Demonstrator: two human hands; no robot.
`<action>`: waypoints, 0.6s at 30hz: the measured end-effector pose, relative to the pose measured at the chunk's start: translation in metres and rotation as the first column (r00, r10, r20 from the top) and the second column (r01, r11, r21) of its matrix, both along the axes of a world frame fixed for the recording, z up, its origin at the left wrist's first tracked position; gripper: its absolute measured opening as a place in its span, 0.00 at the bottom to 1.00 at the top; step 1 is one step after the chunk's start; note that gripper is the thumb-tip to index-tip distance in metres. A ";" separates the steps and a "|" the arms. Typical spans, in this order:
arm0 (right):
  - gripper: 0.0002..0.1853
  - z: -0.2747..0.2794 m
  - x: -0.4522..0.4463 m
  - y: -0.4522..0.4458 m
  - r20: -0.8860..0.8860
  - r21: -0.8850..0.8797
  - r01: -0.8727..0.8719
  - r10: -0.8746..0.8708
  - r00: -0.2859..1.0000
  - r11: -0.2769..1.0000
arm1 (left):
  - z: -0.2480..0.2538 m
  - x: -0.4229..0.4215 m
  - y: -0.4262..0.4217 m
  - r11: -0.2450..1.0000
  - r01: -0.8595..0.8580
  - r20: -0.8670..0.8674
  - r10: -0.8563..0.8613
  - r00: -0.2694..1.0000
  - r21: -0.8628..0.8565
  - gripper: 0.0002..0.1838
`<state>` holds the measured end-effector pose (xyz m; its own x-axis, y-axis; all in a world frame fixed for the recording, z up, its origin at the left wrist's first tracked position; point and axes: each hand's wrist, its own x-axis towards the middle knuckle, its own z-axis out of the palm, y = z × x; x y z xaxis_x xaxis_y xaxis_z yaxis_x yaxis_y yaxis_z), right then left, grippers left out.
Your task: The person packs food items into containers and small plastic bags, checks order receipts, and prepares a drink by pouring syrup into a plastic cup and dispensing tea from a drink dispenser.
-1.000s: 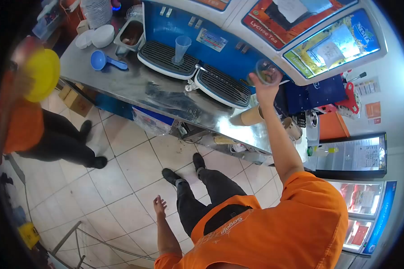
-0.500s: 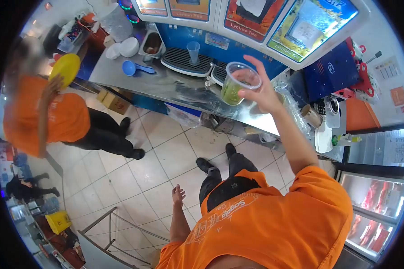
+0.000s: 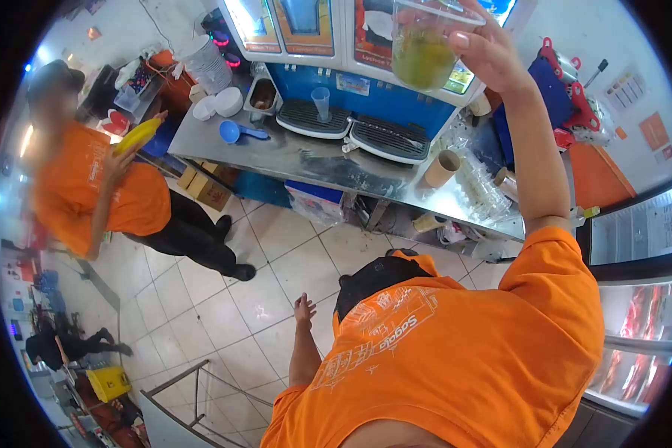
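My right hand (image 3: 494, 58) is raised in front of the drink dispenser (image 3: 342, 52), gripping a clear plastic cup (image 3: 423, 58) near its rim. Something green shows through the cup's wall; whether it is liquid or solid I cannot tell. The top of the cup runs close to the upper edge of the view. Low at my side hangs my left hand (image 3: 304, 310), fingers apart, holding nothing above the tiled floor.
On the steel counter (image 3: 299, 158) are a blue scoop (image 3: 239, 132), white bowls (image 3: 220, 102), a brown paper cup (image 3: 442, 168) and stacked clear cups (image 3: 476, 187). A small clear cup (image 3: 321, 103) stands on the drip tray (image 3: 313, 121). A person (image 3: 101, 187) at left holds a yellow plate (image 3: 137, 137).
My right hand has lifted the cup upward and toward me, away from the counter. My left hand stays low. The person at left has turned the yellow plate edge-on.
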<state>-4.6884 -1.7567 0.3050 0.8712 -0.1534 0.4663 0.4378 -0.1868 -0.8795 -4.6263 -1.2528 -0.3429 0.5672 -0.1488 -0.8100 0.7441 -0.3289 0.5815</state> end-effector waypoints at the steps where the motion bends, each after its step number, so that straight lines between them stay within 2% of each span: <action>1: 0.52 0.004 0.000 -0.010 0.006 -0.008 0.005 -0.005 1.000 1.000 | -0.001 -0.003 -0.003 1.000 0.005 0.006 -0.005 1.000 -0.008 0.38; 3: 0.52 0.009 0.001 -0.022 0.112 0.031 -0.157 0.153 0.982 0.987 | -0.006 -0.009 -0.006 0.998 0.054 -0.048 -0.052 0.997 0.029 0.37; 5: 0.54 0.015 -0.007 -0.021 0.117 0.023 -0.120 0.117 0.986 0.992 | -0.010 -0.015 -0.006 0.992 0.111 -0.095 -0.105 0.990 0.056 0.35; 11: 0.53 0.016 -0.026 -0.025 0.218 0.019 -0.162 0.154 0.964 0.987 | -0.004 -0.024 -0.006 0.976 0.211 -0.111 -0.204 0.973 0.062 0.36; 13: 0.53 0.015 -0.031 -0.029 0.214 0.071 -0.122 0.104 0.971 0.990 | 0.005 -0.021 -0.009 0.956 0.279 -0.074 -0.273 0.959 0.087 0.35; 14: 0.53 0.014 -0.036 -0.024 0.213 0.072 -0.123 0.105 0.971 0.990 | -0.010 -0.020 -0.005 0.972 0.231 -0.064 -0.228 0.971 0.047 0.35; 16: 0.54 0.011 -0.045 -0.009 0.139 0.091 0.012 -0.024 0.990 0.996 | -0.026 -0.011 -0.006 0.981 0.190 -0.077 -0.185 0.980 0.052 0.34; 17: 0.54 0.001 -0.045 -0.018 0.128 0.094 0.003 -0.015 0.992 0.996 | -0.029 -0.010 -0.005 0.987 0.151 -0.089 -0.145 0.985 0.056 0.34; 18: 0.51 -0.020 -0.045 -0.034 0.114 0.023 0.113 -0.115 0.987 0.993 | -0.029 -0.008 -0.002 0.990 0.132 -0.067 -0.129 0.989 0.041 0.34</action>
